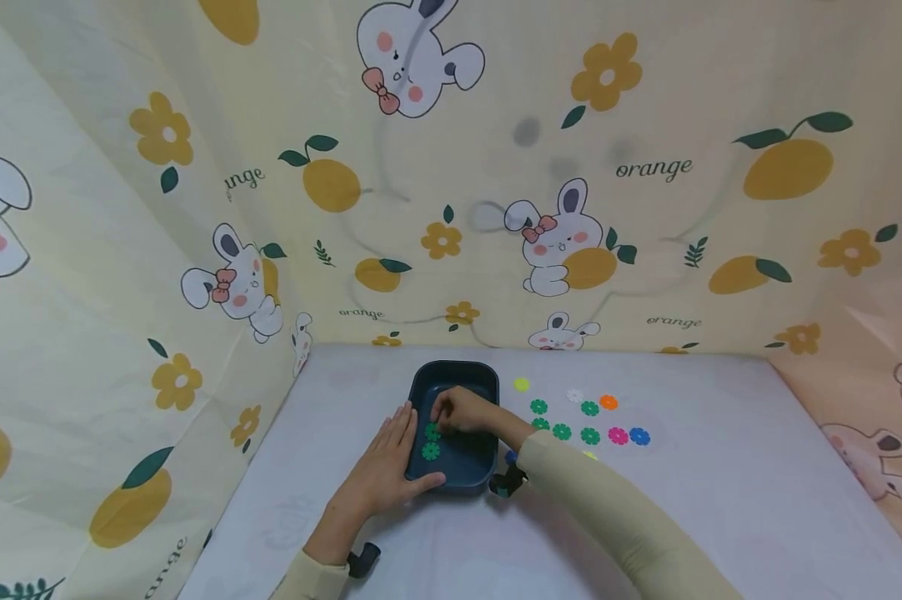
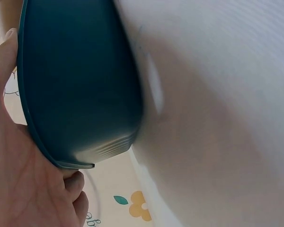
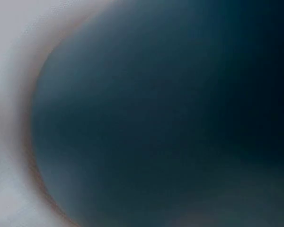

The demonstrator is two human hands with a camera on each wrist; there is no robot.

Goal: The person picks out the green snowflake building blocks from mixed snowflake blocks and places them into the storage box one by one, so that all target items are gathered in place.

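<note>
A dark blue-green tray (image 1: 462,477) with rounded corners stands on the white table. My left hand (image 1: 379,471) rests along its left side, fingers straight and thumb at the near edge; the left wrist view shows this hand against the tray wall (image 2: 80,85). Inside the tray my right hand (image 1: 462,410) points down with bent fingers, and its fingertips pinch at a green flower-shaped disc (image 1: 432,432), partly covered by them. Just nearer lies another green flower-shaped disc (image 1: 431,451). The right wrist view is filled by the blurred tray (image 3: 132,113), with no fingers discernible.
Right of the tray lie several green discs (image 1: 561,432), a yellow disc (image 1: 522,384), a white one (image 1: 574,396), an orange one (image 1: 608,402), a pink one (image 1: 618,436) and a blue one (image 1: 640,437). The right forearm partly covers another yellow disc (image 1: 589,455). Patterned cloth surrounds the table (image 1: 706,492).
</note>
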